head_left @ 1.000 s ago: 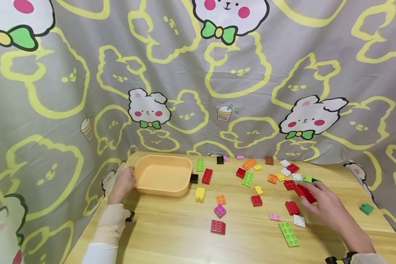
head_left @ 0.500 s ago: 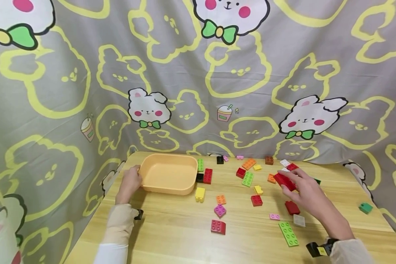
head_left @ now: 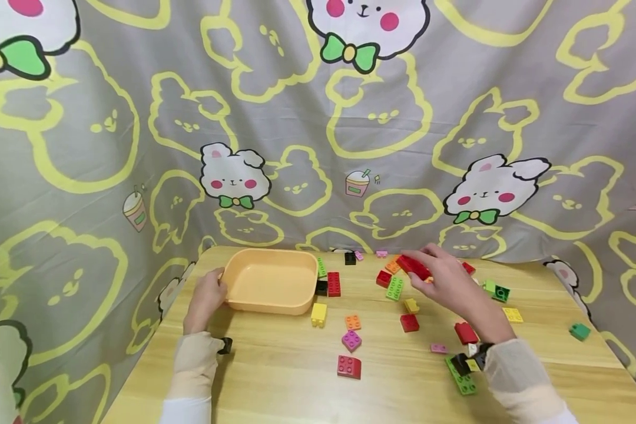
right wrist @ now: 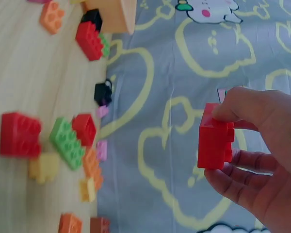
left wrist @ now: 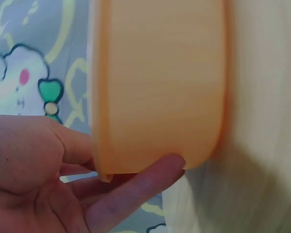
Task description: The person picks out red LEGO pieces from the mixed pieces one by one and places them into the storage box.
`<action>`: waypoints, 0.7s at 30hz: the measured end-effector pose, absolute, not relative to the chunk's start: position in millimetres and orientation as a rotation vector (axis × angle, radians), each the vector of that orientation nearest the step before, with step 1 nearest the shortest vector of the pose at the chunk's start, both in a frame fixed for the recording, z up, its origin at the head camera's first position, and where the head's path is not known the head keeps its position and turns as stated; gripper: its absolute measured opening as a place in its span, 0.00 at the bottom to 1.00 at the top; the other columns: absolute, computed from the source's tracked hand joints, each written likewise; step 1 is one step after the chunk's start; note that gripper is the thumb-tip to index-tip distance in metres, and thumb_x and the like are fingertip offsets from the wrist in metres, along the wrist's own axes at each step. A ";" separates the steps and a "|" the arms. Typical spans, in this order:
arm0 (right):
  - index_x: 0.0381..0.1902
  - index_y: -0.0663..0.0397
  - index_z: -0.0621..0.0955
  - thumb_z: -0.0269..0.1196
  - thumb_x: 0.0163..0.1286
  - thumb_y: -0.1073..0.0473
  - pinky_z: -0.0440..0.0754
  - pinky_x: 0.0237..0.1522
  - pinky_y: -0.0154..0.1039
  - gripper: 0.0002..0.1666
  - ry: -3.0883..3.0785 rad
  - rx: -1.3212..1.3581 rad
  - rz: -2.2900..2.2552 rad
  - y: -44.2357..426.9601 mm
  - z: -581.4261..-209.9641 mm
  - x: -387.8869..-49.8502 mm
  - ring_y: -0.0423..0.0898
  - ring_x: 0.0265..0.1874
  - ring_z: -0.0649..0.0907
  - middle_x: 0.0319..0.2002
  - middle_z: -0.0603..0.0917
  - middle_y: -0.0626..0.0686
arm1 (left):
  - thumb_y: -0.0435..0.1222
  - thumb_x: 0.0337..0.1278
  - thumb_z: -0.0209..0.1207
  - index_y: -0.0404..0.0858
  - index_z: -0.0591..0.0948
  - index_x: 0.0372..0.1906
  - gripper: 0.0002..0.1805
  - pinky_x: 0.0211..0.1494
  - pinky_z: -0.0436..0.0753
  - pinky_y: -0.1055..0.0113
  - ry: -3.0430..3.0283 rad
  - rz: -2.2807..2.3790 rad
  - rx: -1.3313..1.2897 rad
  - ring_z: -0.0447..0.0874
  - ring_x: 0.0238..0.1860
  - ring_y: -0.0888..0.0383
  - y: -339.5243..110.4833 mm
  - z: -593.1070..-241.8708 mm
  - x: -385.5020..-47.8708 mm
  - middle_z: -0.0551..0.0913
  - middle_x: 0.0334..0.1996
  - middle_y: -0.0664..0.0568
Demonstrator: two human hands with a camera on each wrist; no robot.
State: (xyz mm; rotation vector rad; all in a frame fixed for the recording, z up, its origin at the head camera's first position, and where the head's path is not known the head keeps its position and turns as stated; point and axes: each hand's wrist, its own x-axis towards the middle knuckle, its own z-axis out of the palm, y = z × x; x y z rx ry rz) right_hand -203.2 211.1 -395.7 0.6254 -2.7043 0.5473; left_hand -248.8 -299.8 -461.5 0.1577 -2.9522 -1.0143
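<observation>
My left hand [head_left: 206, 297] grips the left end of a pale orange plastic tray [head_left: 270, 307]. In the left wrist view, one finger presses the outer wall of the tray [left wrist: 165, 87] while others reach behind its rim. My right hand [head_left: 447, 282] holds a long red toy brick [head_left: 413, 266] over the back of the table. The right wrist view shows this red brick [right wrist: 214, 141] pinched between thumb and fingertips, studs facing the palm. Below it lie an orange brick [head_left: 392, 266], a small red brick [head_left: 384, 278] and a lime green brick [head_left: 394, 288].
Several loose bricks lie across the wooden table [head_left: 275, 365]. A black brick [head_left: 321, 288] and a red brick [head_left: 333, 284] sit at the tray's right side, a yellow brick [head_left: 318, 314] near its front corner. A patterned curtain [head_left: 297, 129] hangs along the back and left.
My right hand has carried the red brick left, away from the right-hand bricks. The left hand shifted the tray slightly right, up to the black brick, which moved against the red one.
</observation>
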 end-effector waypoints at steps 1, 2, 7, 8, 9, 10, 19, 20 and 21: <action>0.62 0.53 0.82 0.70 0.63 0.60 0.86 0.37 0.43 0.28 -2.710 0.637 0.555 206.9 -394.2 -205.9 0.49 0.35 0.78 0.43 0.79 0.54 | 0.26 0.68 0.42 0.22 0.64 0.72 0.29 0.27 0.87 0.64 -2.953 -1.040 0.162 0.85 0.33 0.47 -300.0 -462.5 -248.3 0.82 0.47 0.26; 0.62 0.53 0.82 0.70 0.63 0.60 0.86 0.37 0.43 0.28 -2.712 0.645 0.557 202.9 -393.0 -208.4 0.48 0.35 0.78 0.43 0.79 0.54 | 0.26 0.68 0.42 0.22 0.63 0.73 0.29 0.28 0.88 0.63 -2.954 -1.066 0.158 0.85 0.34 0.48 -300.1 -463.3 -247.8 0.82 0.46 0.27; 0.62 0.52 0.82 0.70 0.64 0.60 0.89 0.41 0.45 0.27 -2.750 0.666 0.589 180.0 -387.7 -218.7 0.49 0.37 0.81 0.48 0.80 0.56 | 0.28 0.69 0.42 0.24 0.63 0.74 0.29 0.27 0.86 0.65 -2.944 -1.093 0.147 0.83 0.29 0.50 -300.2 -466.9 -245.6 0.82 0.41 0.31; 0.62 0.51 0.82 0.70 0.65 0.59 0.89 0.43 0.47 0.27 -2.760 0.676 0.593 173.7 -386.5 -221.3 0.50 0.39 0.82 0.50 0.80 0.57 | 0.28 0.69 0.42 0.24 0.63 0.74 0.29 0.25 0.84 0.65 -2.940 -1.081 0.149 0.81 0.27 0.51 -300.7 -467.3 -245.0 0.82 0.39 0.32; 0.63 0.50 0.82 0.69 0.65 0.59 0.90 0.45 0.48 0.27 -2.771 0.688 0.595 167.0 -385.4 -223.9 0.51 0.41 0.82 0.52 0.80 0.57 | 0.28 0.69 0.42 0.24 0.63 0.73 0.29 0.24 0.82 0.66 -2.933 -1.059 0.157 0.80 0.25 0.53 -301.0 -467.7 -244.3 0.82 0.37 0.34; 0.63 0.49 0.82 0.68 0.66 0.59 0.90 0.45 0.49 0.26 -2.779 0.707 0.599 159.7 -384.1 -226.9 0.52 0.42 0.83 0.54 0.80 0.58 | 0.28 0.69 0.43 0.24 0.64 0.73 0.29 0.23 0.80 0.66 -2.927 -1.032 0.160 0.78 0.23 0.53 -301.4 -468.2 -244.0 0.81 0.34 0.35; 0.63 0.43 0.82 0.65 0.67 0.58 0.85 0.35 0.39 0.25 -2.769 0.875 0.585 101.1 -377.1 -253.8 0.46 0.34 0.81 0.48 0.81 0.54 | 0.28 0.66 0.44 0.24 0.68 0.71 0.28 0.20 0.77 0.67 -2.864 -0.901 0.133 0.75 0.18 0.53 -300.7 -471.2 -243.2 0.83 0.31 0.33; 0.62 0.43 0.82 0.64 0.67 0.58 0.85 0.35 0.38 0.25 -2.772 0.886 0.588 95.6 -376.6 -256.2 0.46 0.34 0.81 0.48 0.81 0.54 | 0.28 0.66 0.44 0.24 0.68 0.70 0.28 0.20 0.77 0.67 -2.860 -0.899 0.133 0.75 0.18 0.53 -300.2 -471.7 -243.1 0.83 0.31 0.33; 0.62 0.44 0.82 0.64 0.67 0.59 0.84 0.34 0.38 0.25 -2.776 0.900 0.596 90.1 -376.2 -258.3 0.45 0.34 0.80 0.48 0.80 0.54 | 0.28 0.66 0.44 0.24 0.68 0.70 0.28 0.20 0.75 0.67 -2.857 -0.889 0.133 0.74 0.18 0.53 -300.1 -472.1 -243.1 0.83 0.31 0.33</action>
